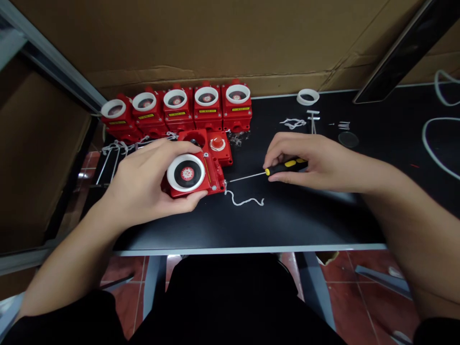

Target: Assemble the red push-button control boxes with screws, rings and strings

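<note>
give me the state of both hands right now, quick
Left hand: closed around a red box.
Right hand: closed on a screwdriver, its tip near the box's corner.

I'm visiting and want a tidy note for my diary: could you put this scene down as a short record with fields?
Left hand: grips a red box
Right hand: holds a black-and-yellow screwdriver
Screwdriver tip: at the box's corner; contact unclear
White cord: trails from that corner over the black tabletop
Back row: five red boxes with white rings
Beyond right hand: loose white ring, screws, dark disc
</note>
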`<state>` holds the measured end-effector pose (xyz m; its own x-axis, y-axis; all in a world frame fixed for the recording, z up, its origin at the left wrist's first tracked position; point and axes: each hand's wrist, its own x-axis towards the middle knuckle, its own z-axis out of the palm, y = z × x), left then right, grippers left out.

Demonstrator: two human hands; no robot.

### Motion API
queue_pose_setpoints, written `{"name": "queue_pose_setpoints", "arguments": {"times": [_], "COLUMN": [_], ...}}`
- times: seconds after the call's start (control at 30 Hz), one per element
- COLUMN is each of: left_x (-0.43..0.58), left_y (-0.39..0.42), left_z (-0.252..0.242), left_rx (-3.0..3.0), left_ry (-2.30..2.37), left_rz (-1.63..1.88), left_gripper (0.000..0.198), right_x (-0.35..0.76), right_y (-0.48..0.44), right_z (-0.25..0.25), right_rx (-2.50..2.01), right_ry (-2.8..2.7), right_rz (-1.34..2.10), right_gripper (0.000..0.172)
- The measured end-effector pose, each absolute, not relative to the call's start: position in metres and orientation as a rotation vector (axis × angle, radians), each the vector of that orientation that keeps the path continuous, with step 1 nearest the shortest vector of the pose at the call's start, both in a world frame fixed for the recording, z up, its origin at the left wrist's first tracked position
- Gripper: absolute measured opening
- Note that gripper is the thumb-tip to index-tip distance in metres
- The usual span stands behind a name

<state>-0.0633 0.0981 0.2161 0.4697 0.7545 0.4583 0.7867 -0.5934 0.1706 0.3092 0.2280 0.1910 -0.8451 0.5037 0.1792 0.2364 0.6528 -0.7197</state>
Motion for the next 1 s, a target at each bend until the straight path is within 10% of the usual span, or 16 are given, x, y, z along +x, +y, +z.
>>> {"name": "queue_pose_setpoints", "arguments": {"times": [1.0], "left_x": [-0.062], "left_y": [0.100], "left_z": [0.207], "left_rx": [-2.708], "left_ry": [-1.415], "left_rz": [-0.742], "left_gripper": [0.042], "right_x": [0.304], "right_y": [0.221], "right_z": [0.188], "right_rx": [-0.599], "right_ry": [-2.576], "right_rz": [1.090], "right_gripper": [0.035]}}
